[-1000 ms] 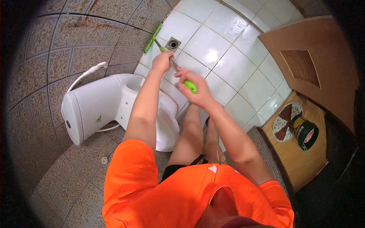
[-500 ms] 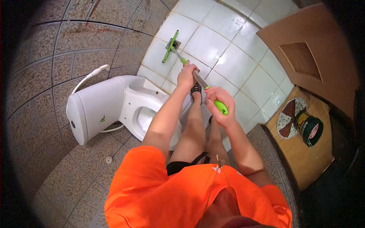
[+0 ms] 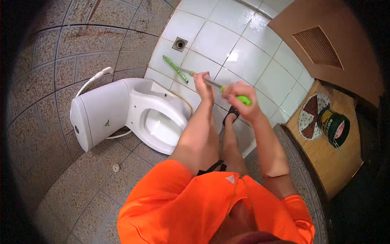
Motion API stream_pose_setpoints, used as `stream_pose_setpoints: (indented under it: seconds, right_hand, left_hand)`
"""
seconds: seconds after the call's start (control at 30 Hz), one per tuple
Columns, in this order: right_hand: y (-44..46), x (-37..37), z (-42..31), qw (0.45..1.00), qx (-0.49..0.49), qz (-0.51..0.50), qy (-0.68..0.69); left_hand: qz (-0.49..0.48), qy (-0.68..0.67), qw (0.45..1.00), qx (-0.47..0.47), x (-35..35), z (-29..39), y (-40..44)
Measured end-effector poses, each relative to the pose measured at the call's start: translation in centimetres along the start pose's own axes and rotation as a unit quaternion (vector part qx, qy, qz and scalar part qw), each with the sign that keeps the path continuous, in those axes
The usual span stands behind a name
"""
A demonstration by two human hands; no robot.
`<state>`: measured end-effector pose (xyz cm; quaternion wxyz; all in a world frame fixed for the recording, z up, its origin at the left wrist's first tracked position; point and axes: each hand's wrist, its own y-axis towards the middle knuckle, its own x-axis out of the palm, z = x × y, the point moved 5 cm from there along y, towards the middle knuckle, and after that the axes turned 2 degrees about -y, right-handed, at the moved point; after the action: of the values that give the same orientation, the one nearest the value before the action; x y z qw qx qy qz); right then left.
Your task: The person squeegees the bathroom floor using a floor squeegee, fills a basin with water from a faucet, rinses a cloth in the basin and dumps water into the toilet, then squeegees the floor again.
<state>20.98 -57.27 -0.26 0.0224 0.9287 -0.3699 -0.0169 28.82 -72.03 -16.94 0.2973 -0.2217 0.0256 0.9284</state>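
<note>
Both hands hold a green-and-silver floor squeegee [image 3: 175, 68], its head resting on the wet white tiles below the square floor drain [image 3: 179, 44]. My left hand [image 3: 203, 86] wraps round the lower part of the pole. Higher up, near the green grip end, my right hand [image 3: 242, 99] is closed on the handle. The squeegee's blade edge is too small to make out. Left of my left forearm stands a white toilet [image 3: 158, 122] with its bowl uncovered.
A brown door [image 3: 300, 36] with a vent grille stands at the right. Below it, a dark tub [image 3: 335, 128] sits by a patterned round mat [image 3: 312, 116] on a wooden surface. A white hose sprayer [image 3: 101, 73] hangs behind the toilet. Water drops wet the far tiles.
The squeegee head has moved off the drain, back towards me, and turned to slant the other way. The drain is now uncovered. My feet and body have shifted too.
</note>
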Motion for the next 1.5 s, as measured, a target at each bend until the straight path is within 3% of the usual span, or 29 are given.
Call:
stream_pose_setpoints:
  seconds: [0.13,0.23,0.3,0.37,0.43,0.5,0.63,0.73,0.8,0.87,0.9,0.93,1.0,1.03,1.07,1.1,1.13,1.2,1.23,1.27,1.33,1.4,1.47,1.5]
  right_hand:
    - [-1.5,-3.0,0.1,0.993,0.047,0.059,0.091]
    - [-4.0,-5.2,0.1,0.992,0.064,0.093,0.059]
    - [-7.9,-7.3,-2.0,0.99,0.015,0.123,0.064]
    - [-13.9,-9.7,-4.6,0.964,0.06,0.249,0.076]
    - [-19.9,-11.1,-6.2,0.932,0.066,0.324,0.151]
    - [-24.9,-12.1,-6.8,0.903,0.08,0.391,0.16]
    - [-30.8,-13.1,-3.0,0.834,0.107,0.518,0.159]
    - [-27.8,-11.5,0.5,0.819,0.102,0.527,0.204]
    - [-24.6,-9.2,2.3,0.845,0.106,0.512,0.113]
    - [-20.3,-7.2,2.0,0.885,0.115,0.384,-0.237]
    - [-18.6,-6.4,3.2,0.894,0.185,0.406,-0.037]
    - [-17.1,-5.1,4.1,0.864,0.243,0.408,0.164]
    - [-13.7,-3.6,1.4,0.939,0.065,0.295,0.165]
    - [-12.9,-3.1,-0.3,0.939,0.056,0.296,0.165]
    - [-11.9,-2.9,-4.0,0.956,0.036,0.283,0.07]
    - [-11.0,-2.9,-7.1,0.961,0.007,0.273,-0.03]
    - [-11.1,-3.2,-8.4,0.964,0.03,0.258,-0.056]
    - [-12.9,-4.2,-8.2,0.96,0.113,0.236,-0.096]
    - [-14.2,-4.7,-7.1,0.951,0.182,0.227,-0.106]
    - [-15.3,-5.4,-6.9,0.932,0.263,0.238,-0.07]
    - [-17.2,-7.4,-7.8,0.932,0.211,0.276,-0.106]
    - [-18.7,-9.3,-6.9,0.933,0.196,0.288,-0.095]
    - [-19.1,-11.6,-5.5,0.909,0.235,0.32,-0.128]
    - [-17.9,-12.7,-5.2,0.914,0.232,0.308,-0.129]
  left_hand:
    - [-0.021,0.092,0.994,0.052,3.1,1.4,-0.8]
    - [-0.144,0.149,0.978,0.009,4.2,4.3,-2.4]
    - [-0.188,0.095,0.977,-0.016,4.8,5.2,-6.0]
    - [-0.269,0.193,0.944,0.017,4.6,9.9,-11.1]
    - [-0.372,0.207,0.901,0.084,6.7,9.0,-16.6]
    - [-0.397,0.261,0.865,0.16,9.0,8.5,-21.4]
    - [-0.455,0.278,0.829,0.171,11.2,7.8,-23.6]
    - [-0.441,0.346,0.804,0.197,11.7,5.4,-19.9]
    - [-0.449,0.395,0.778,0.192,11.5,2.3,-16.0]
    - [-0.452,0.421,0.771,0.152,10.4,1.0,-11.8]
    - [-0.453,0.428,0.775,0.109,9.2,1.3,-9.6]
    - [-0.44,0.423,0.786,0.097,8.2,1.3,-7.5]
    - [-0.42,0.417,0.801,0.09,5.9,3.0,-4.9]
    - [-0.372,0.376,0.838,0.132,4.1,5.4,-4.3]
    - [-0.321,0.332,0.869,0.178,2.2,8.1,-3.9]
    - [-0.294,0.275,0.902,0.157,0.6,8.7,-3.0]
    - [-0.269,0.212,0.929,0.144,-0.6,7.5,-1.9]
    - [-0.164,0.152,0.947,0.23,-2.5,3.8,0.9]
    - [-0.115,-0.026,0.986,0.117,-2.8,-1.5,3.2]
    - [-0.077,-0.11,0.991,0.023,-4.2,0.8,3.8]
    - [0.06,-0.128,0.979,-0.146,-5.8,4.0,6.5]
    - [0.138,-0.13,0.98,-0.052,-6.7,2.3,12.4]
    - [0.182,-0.173,0.968,0.024,-8.1,7.1,16.4]
    - [0.174,-0.114,0.978,0.017,-9.0,10.1,18.7]
